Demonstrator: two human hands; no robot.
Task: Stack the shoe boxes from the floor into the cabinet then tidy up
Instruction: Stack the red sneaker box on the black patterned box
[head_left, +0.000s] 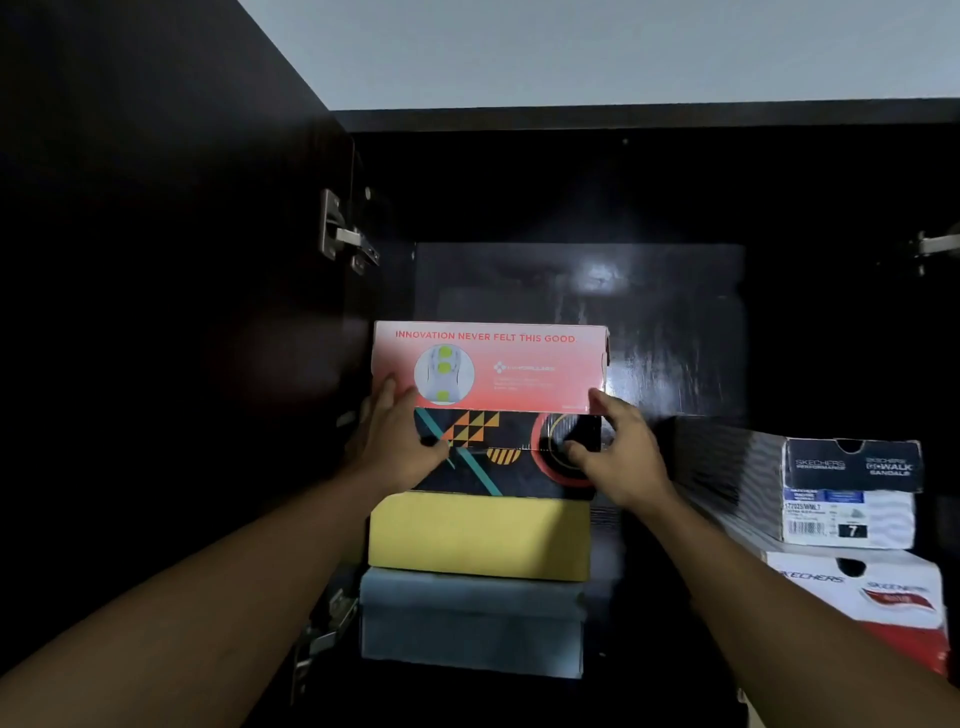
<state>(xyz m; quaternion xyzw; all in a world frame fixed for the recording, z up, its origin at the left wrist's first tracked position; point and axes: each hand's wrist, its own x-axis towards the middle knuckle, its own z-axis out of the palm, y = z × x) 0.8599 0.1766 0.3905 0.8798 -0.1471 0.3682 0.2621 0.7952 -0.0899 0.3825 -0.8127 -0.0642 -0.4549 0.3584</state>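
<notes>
Pink shoe box (488, 364) tops the left stack in your cabinet (675, 312), above patterned (514, 441), yellow (478, 535) and grey (467, 623) boxes. Your left hand (395, 441) presses flat fingers on its lower-left corner. Your right hand (618, 452) curls at the lower-right corner; whether it grips cannot be told. Skechers boxes (852, 467) are stacked to the right.

The cabinet back panel (649, 312) is dark, wood-look board, glossy enough to throw back a white glare. Its door hinge (343, 236) is dull brushed metal. The pink box (519, 364) is smooth printed cardboard with a soft sheen. The patterned box (498, 457), yellow box (478, 535) and grey box (472, 623) look matt. The black Skechers box (852, 465) carries a white paper label (831, 517).
</notes>
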